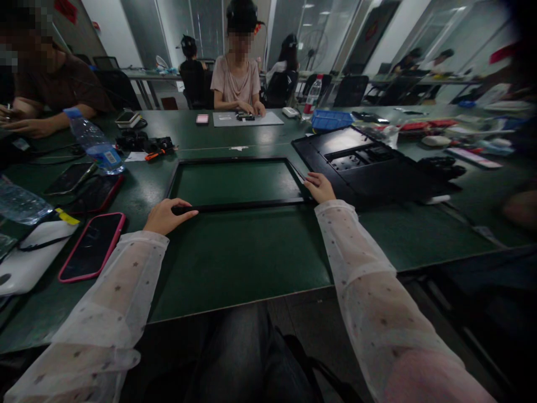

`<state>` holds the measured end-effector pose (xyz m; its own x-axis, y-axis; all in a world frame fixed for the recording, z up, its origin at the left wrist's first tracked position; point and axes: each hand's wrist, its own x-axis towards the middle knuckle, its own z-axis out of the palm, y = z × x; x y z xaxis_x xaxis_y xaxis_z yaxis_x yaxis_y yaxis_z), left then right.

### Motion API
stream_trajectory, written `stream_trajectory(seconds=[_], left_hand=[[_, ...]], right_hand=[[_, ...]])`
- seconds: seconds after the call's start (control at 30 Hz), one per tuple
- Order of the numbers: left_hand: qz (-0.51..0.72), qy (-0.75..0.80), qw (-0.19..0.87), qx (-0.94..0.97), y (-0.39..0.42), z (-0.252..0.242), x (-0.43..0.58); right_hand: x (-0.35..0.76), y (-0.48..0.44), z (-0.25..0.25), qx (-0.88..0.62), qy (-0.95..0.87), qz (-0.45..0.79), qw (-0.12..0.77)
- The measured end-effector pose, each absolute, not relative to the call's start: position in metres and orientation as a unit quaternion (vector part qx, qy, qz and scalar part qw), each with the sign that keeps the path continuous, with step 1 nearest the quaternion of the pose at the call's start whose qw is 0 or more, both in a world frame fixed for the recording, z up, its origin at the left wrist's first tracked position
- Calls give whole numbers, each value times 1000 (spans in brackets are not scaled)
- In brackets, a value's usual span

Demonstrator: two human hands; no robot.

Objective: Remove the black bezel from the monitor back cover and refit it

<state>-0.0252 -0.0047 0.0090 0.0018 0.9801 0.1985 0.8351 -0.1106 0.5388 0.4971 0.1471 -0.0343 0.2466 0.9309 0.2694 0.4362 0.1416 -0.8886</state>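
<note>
The step in hand looks like positioning the thin black frame [251, 206], which spans between the hands, on or just above the worktop [239, 252]. The left hand [168, 216] pinches its near left corner; the right hand [321, 188] grips its right side near the corner. Moving it likely calls for both hands together, lest it twist. A black panel [369, 170] right of the right hand could obstruct; a pink-edged phone [93, 246] lies left of the left hand.

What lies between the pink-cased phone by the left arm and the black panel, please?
In the head view, the black frame lies between them, with the left hand and right hand at its near corners.
</note>
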Motion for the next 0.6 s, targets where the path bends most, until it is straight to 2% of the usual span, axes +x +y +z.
stream_trajectory(seconds=[0.2, 0.33, 0.5, 0.6], left_hand=[[274, 653, 141, 692, -3, 8, -24], [271, 664, 140, 683, -1, 7, -26], [281, 675, 137, 669, -2, 9, -24], [296, 674, 139, 663, -3, 11, -22]], right_hand=[[490, 143, -27, -596, -568, 257, 506], [491, 140, -23, -607, -588, 214, 490], [513, 131, -8, -661, -546, 18, 514], [532, 114, 3, -726, -407, -114, 542]])
